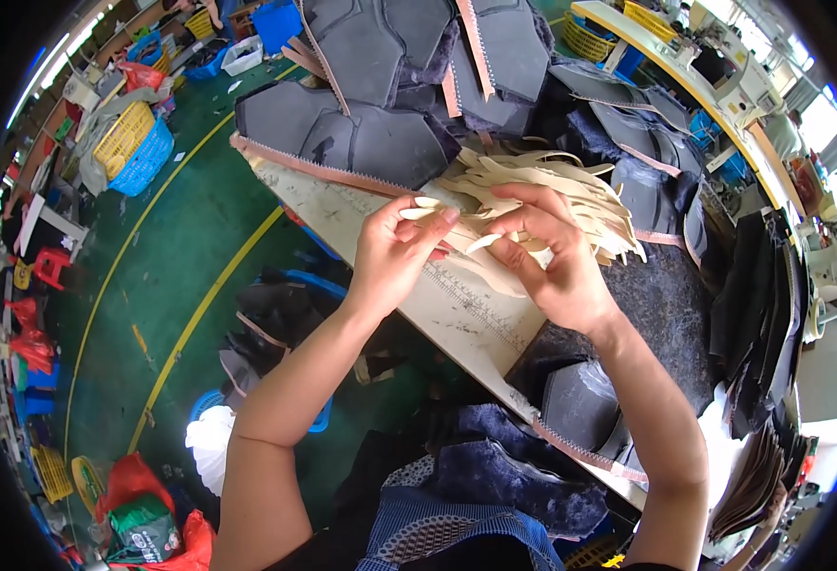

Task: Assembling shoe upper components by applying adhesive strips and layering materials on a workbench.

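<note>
My left hand [392, 249] is closed, with thumb and fingers pinching a narrow cream strip [417, 212] whose pale end sticks out above the thumb. Beside it, my right hand [559, 259] pinches a curved cream end [483, 243] between thumb and fingers. I cannot tell whether both ends belong to one strip. Just beyond the right hand lies a heap of beige leather-like strips [585, 195], and some hang below the fingers over the work surface [471, 319]. Around them lie dark, fleece-lined cut pieces [361, 143] with pink, zigzag-edged borders.
More dark pieces hang at the right [751, 305], and others fill a blue basket [319, 281] below the table's left edge. Another dark piece [580, 404] lies near my right forearm. Yellow and blue baskets [138, 157] stand across the green floor. Fleecy dark pieces [514, 476] lie near my lap.
</note>
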`<action>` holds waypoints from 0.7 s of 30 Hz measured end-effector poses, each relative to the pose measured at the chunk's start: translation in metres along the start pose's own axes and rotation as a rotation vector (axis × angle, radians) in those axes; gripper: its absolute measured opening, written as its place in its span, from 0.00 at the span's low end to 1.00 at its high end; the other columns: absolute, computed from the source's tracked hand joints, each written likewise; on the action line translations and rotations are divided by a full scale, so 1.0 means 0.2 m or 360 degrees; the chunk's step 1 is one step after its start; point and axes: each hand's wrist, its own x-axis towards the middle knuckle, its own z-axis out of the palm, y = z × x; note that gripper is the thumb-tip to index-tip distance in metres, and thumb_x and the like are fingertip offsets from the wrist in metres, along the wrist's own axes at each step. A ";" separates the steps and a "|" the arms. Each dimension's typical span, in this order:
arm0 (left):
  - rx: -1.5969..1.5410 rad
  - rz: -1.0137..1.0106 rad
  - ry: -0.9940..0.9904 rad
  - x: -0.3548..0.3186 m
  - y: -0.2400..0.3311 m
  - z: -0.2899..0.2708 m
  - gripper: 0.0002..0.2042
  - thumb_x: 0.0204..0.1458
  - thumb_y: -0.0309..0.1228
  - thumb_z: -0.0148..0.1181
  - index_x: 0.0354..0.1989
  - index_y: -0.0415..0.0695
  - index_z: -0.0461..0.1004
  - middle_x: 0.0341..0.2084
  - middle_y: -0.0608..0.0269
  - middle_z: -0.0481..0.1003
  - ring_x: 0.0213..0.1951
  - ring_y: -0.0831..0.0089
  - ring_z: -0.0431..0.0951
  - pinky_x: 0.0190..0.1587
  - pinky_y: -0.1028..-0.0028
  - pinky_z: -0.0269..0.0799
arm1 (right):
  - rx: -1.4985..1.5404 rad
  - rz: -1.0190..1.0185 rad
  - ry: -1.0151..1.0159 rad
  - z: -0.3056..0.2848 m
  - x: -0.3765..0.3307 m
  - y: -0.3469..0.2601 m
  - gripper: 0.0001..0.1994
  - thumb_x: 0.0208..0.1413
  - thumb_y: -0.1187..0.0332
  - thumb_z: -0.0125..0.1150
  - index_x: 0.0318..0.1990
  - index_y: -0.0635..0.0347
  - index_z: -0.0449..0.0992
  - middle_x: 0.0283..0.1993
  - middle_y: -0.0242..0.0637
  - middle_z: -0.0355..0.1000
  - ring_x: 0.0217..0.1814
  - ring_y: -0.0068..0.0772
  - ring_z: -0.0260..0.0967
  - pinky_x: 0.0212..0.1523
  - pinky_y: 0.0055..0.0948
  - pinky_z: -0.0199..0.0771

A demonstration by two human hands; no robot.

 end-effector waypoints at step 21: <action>-0.0093 0.0219 0.0342 0.02 -0.23 -0.11 0.12 0.65 0.34 0.66 0.45 0.38 0.74 0.34 0.64 0.80 0.35 0.81 0.81 0.37 0.77 0.80 | 0.1025 0.0555 0.0880 -0.37 -0.35 0.00 0.08 0.73 0.67 0.56 0.51 0.60 0.78 0.52 0.40 0.82 0.55 0.26 0.78 0.61 0.30 0.75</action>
